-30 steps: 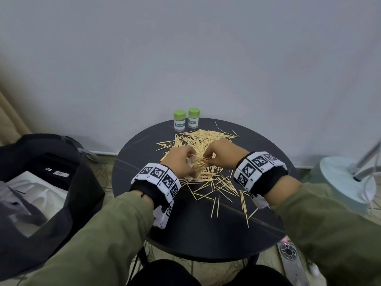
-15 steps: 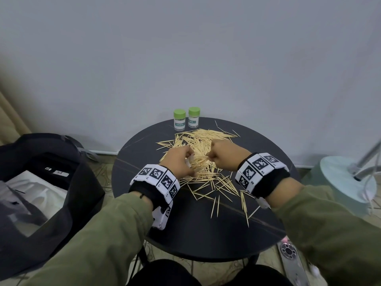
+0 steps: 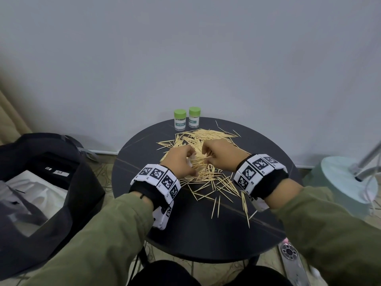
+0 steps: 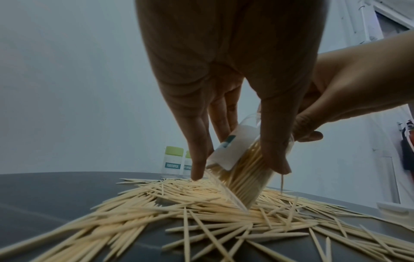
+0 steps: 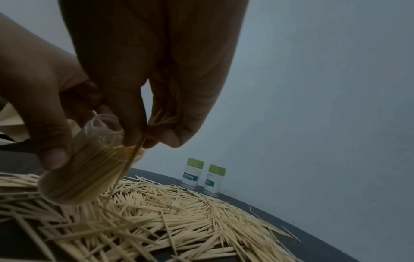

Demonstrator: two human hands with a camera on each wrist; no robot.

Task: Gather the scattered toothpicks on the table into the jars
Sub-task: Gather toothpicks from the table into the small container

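A heap of pale wooden toothpicks point(image 3: 208, 168) lies spread over the round black table point(image 3: 185, 228). My left hand point(image 3: 181, 162) grips a clear open jar point(image 4: 241, 170), tilted, its base resting on the heap and packed with toothpicks. My right hand point(image 3: 218, 154) pinches a small bunch of toothpicks point(image 5: 156, 122) at the jar's mouth point(image 5: 105, 124). Two capped jars with green lids point(image 3: 180, 120) point(image 3: 194, 117) stand at the table's far edge; they also show as small jars point(image 4: 172, 164) in the left wrist view and as a pair of jars point(image 5: 193, 172) in the right wrist view.
A dark open bag point(image 3: 41, 182) stands on the floor to the left. A pale green lamp base point(image 3: 346, 178) with a metal pole sits to the right. A grey wall rises just behind the table. A silver device point(image 3: 290, 256) lies on the floor near the right.
Both hands stay close together over the heap. The right hand has shifted slightly and now holds its bunch of toothpicks at the jar's mouth.
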